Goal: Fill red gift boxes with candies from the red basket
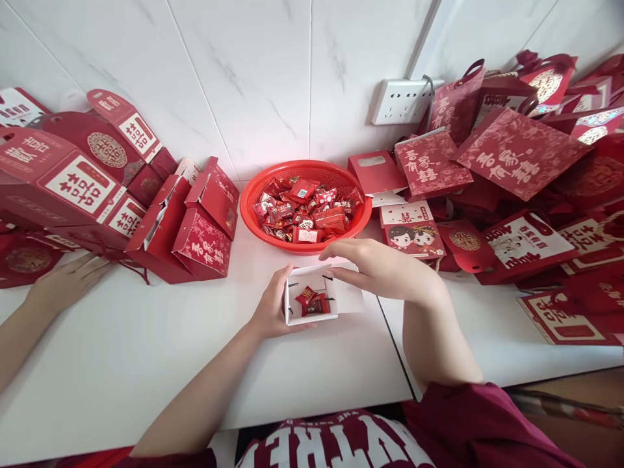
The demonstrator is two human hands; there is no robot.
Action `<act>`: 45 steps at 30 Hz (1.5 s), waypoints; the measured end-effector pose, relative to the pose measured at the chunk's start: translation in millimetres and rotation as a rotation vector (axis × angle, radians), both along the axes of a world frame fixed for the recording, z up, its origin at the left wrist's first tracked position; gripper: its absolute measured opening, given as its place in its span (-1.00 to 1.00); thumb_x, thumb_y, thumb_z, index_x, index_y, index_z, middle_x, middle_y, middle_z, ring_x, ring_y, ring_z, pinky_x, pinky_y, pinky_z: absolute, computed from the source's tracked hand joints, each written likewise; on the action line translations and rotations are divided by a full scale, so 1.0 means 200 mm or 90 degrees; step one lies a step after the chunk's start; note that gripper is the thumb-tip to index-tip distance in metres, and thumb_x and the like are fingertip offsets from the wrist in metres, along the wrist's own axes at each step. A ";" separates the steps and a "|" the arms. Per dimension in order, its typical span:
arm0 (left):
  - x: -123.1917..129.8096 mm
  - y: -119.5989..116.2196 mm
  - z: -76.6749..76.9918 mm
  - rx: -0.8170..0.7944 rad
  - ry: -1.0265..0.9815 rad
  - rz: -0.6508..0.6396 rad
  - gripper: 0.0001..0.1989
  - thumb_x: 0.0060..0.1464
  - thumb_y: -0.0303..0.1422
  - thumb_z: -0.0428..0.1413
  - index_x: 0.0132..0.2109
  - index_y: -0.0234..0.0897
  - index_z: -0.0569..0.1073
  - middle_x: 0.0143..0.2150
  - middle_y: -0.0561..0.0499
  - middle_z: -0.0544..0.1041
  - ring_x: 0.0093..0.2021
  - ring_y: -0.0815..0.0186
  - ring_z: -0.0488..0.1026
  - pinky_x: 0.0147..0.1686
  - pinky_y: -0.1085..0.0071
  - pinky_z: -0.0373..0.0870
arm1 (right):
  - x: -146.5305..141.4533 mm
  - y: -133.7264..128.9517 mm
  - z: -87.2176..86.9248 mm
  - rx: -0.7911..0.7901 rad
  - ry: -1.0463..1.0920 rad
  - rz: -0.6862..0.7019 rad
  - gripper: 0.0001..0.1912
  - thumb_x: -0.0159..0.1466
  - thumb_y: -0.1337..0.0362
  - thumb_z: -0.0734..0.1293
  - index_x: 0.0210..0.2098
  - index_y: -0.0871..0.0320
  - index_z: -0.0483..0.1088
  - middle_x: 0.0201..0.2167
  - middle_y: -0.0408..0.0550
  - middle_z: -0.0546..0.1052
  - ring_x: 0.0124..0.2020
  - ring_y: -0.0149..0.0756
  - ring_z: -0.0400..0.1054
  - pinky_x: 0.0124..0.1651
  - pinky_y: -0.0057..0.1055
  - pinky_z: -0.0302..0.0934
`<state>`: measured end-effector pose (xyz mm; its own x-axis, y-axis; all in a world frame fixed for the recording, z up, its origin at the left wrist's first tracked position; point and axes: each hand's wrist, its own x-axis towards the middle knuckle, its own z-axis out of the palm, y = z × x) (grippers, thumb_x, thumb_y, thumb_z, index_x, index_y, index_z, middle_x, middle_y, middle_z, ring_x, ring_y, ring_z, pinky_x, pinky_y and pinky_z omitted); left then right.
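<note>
A small open box (336, 311), white inside, stands on the white table below the basket. Red-wrapped candies (312, 301) lie in it, and black cord ends poke through its inner walls. My left hand (277, 302) is wrapped round the box's left side and lower edge. Over the box's upper right corner is my right hand (363, 263), its fingertips at the raised flap; its fingers look together, and whether they pinch the flap is unclear. Just beyond both hands sits a red plastic basket (247, 214) holding several wrapped candies (307, 208).
Red gift boxes (205, 244) crowd the left side, with another person's hand (68, 279) beside them. More red boxes and bags (521, 156) are piled at the right. A power strip (402, 102) is on the tiled wall. A seam crosses the white table (312, 370).
</note>
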<state>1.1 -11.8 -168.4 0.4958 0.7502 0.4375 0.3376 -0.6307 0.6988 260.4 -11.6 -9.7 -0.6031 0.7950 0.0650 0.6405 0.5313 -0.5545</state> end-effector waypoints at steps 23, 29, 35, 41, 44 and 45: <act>-0.03 0.00 0.02 -0.180 -0.037 -0.006 0.26 -0.22 -0.07 0.42 0.44 0.12 -0.22 0.37 -0.13 0.10 0.35 -0.17 0.15 0.26 -0.19 0.23 | -0.10 -0.06 -0.34 0.036 0.112 0.059 -0.55 0.18 0.12 0.49 0.03 0.06 0.43 0.35 0.07 0.20 0.33 0.03 0.12 0.29 -0.02 0.10; -0.01 0.00 0.01 -0.192 -0.065 -0.013 0.30 -0.31 -0.09 0.45 0.43 0.15 -0.20 0.31 -0.15 0.22 0.28 -0.15 0.27 0.17 -0.16 0.37 | -0.07 -0.14 -0.62 -0.006 0.250 -0.024 -0.38 0.18 -0.06 0.46 0.13 0.04 0.32 0.45 0.13 -0.10 0.45 0.06 -0.17 0.38 0.01 -0.03; -0.06 -0.02 0.05 -0.139 -0.004 -0.041 0.29 -0.23 0.08 0.37 0.46 0.04 -0.24 0.37 -0.23 0.14 0.33 -0.21 0.17 0.22 -0.18 0.26 | -0.12 -0.14 -0.76 -0.031 0.361 -0.056 -0.34 0.08 0.03 0.53 0.10 0.03 0.29 0.31 0.16 0.10 0.37 0.01 0.04 0.34 -0.12 0.08; -0.18 0.05 0.35 0.075 0.097 0.058 -0.29 0.23 0.04 0.01 0.42 -0.09 0.06 0.39 -0.17 0.16 0.38 -0.06 0.11 0.35 -0.03 0.07 | -0.09 -0.16 -0.72 -0.003 0.311 -0.043 -0.38 0.08 0.14 0.52 0.09 0.01 0.30 0.28 0.11 0.11 0.30 0.00 0.15 0.31 -0.15 0.13; -0.18 0.25 0.58 0.140 0.135 0.198 -0.61 0.29 -0.15 0.00 0.18 -0.15 0.38 0.18 -0.11 0.39 0.20 0.13 0.35 0.22 0.20 0.29 | -0.07 -0.17 -0.71 0.012 0.277 -0.034 -0.37 0.09 0.11 0.51 0.11 0.01 0.29 0.29 0.12 0.10 0.31 0.01 0.12 0.30 -0.14 0.15; -0.17 0.34 0.64 0.133 0.182 0.223 -0.65 0.31 -0.17 -0.05 0.10 -0.19 0.42 0.12 -0.11 0.44 0.12 0.18 0.41 0.16 0.26 0.34 | -0.07 -0.17 -0.71 0.016 0.266 -0.033 -0.36 0.10 0.09 0.51 0.12 0.01 0.29 0.30 0.13 0.10 0.33 0.02 0.11 0.30 -0.13 0.15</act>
<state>-32.0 56.2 -40.9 0.3516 0.8039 0.4797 0.7141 -0.5617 0.4179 247.2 -45.6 -151.1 -0.4795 0.8191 0.3149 0.3896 0.5203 -0.7599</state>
